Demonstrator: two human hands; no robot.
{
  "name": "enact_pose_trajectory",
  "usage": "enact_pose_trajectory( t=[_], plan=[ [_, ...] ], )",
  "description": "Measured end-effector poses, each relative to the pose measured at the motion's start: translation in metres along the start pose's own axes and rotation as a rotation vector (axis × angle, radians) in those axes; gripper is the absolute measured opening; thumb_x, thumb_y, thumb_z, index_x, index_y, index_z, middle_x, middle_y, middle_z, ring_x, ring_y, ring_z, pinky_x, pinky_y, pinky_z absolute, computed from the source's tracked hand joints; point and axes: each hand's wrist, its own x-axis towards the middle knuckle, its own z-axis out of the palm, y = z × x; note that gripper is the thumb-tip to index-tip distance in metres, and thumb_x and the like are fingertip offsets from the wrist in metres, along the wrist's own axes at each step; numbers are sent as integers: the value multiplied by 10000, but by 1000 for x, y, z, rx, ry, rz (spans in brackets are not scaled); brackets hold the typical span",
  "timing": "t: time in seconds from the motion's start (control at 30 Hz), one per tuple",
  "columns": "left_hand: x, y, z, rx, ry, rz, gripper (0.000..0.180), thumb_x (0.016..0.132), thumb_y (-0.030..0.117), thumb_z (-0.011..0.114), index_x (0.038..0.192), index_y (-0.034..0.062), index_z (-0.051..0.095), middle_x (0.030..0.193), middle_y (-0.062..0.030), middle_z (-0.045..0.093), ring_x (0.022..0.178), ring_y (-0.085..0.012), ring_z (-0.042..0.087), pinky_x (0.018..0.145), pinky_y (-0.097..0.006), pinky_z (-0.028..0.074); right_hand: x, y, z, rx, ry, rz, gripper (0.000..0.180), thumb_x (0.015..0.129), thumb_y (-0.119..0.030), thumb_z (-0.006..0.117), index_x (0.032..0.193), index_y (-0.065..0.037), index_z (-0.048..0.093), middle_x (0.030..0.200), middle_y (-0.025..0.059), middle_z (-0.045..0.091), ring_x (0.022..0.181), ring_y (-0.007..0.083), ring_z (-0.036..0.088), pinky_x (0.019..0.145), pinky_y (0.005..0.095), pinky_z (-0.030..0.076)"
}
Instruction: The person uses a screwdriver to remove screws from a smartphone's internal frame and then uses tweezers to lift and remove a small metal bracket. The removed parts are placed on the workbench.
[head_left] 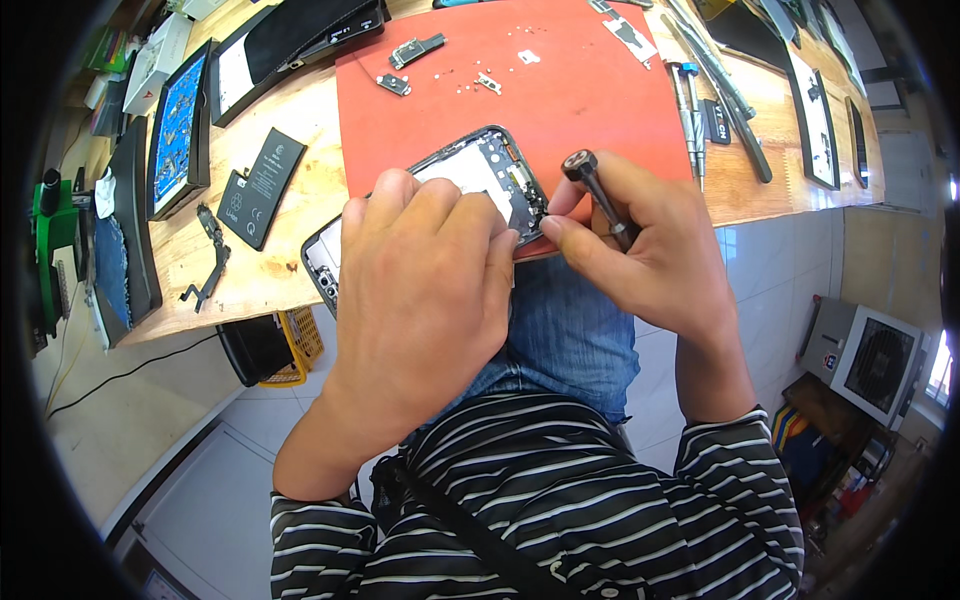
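An opened phone housing (506, 172), with its inner parts exposed, lies slanted across the near edge of the red mat (620, 110). My left hand (420, 260) is closed over it, fingers curled across the middle and thumb toward its right end. Much of the housing is hidden under that hand. A dark screwdriver (590, 182) rests in my right hand (655, 235), its round cap pointing up and away. The right thumb and fingertip meet at the small parts in the housing's right end. Whether something tiny is pinched there is too small to tell.
Left on the wooden table are a black phone battery (263, 188), a dark flex cable (213, 260) and a blue-lit tray (181, 125). Tiny screws and metal pieces (489, 84) dot the mat. Slim screwdrivers (692, 120) and tweezers (712, 62) lie at right.
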Motion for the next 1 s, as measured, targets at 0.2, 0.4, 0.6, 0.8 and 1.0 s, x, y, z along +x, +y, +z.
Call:
enact_pose_trajectory(
  t=[0.2,0.4,0.6,0.8,1.0],
  plan=[
    [-1,0,2,-2,-9,-33,132,861,67,802,896,85,676,802,-37,610,808,-267,573,750,-411,403,6,6,4,120,34,17,156,921,-101,781,1003,-23,673,697,69,706,583,142,650,553,308,481],
    [-3,-1,3,7,6,-8,141,893,83,789,1015,140,749,812,-18,587,814,-255,534,753,-410,374,7,8,2,104,60,23,139,917,-89,773,987,-30,669,608,8,565,541,74,510,529,283,406],
    [-5,0,2,16,1,8,225,901,80,778,1108,161,816,830,-11,583,826,-240,530,760,-406,368,6,7,2,154,52,47,129,948,-43,788,983,-41,663,743,-87,577,661,-15,430,579,200,323],
    [-2,-2,-2,113,-46,116,274,819,134,804,1093,146,797,908,-19,595,945,-255,563,858,-466,397,8,9,0,301,61,63,124,969,-66,777,977,-34,658,736,-101,544,656,-23,437,572,190,311],
    [2,-5,-11,201,-125,194,271,808,186,810,1075,147,781,982,-34,615,1004,-260,575,928,-513,413,7,12,-2,297,68,60,125,977,-74,775,984,-34,657,747,-100,539,653,-23,434,571,189,304]
  ],
)
